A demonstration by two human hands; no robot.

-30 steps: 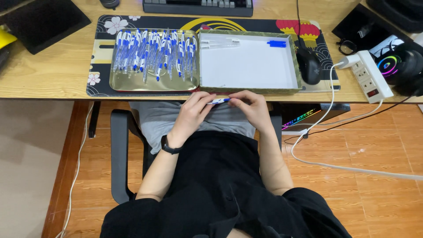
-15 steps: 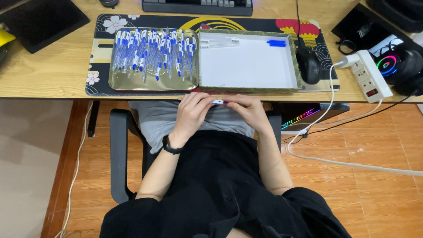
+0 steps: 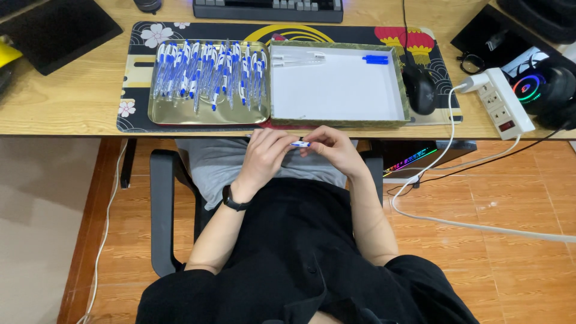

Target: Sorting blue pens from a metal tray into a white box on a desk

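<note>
Both of my hands meet in front of my chest, just below the desk edge. My left hand (image 3: 264,157) and my right hand (image 3: 333,150) together grip a small blue and white pen (image 3: 300,144) held level between the fingertips. On the desk above, a gold tray (image 3: 180,114) holds several blue and white pens (image 3: 210,72). Beside it a white-lined box (image 3: 342,90) holds clear pen barrels (image 3: 298,58) and a blue cap (image 3: 375,59) near its far edge.
A patterned desk mat (image 3: 135,51) lies under the tray and box. A black mouse (image 3: 419,89), white power strip (image 3: 503,102), headphones (image 3: 549,90) and a keyboard (image 3: 267,9) sit around it. A white cable (image 3: 480,227) crosses the wooden floor. I sit in a black chair (image 3: 162,216).
My hands have closed in around the pen and shifted slightly; less of the pen shows between the fingers than a second ago. The tray and box have not moved.
</note>
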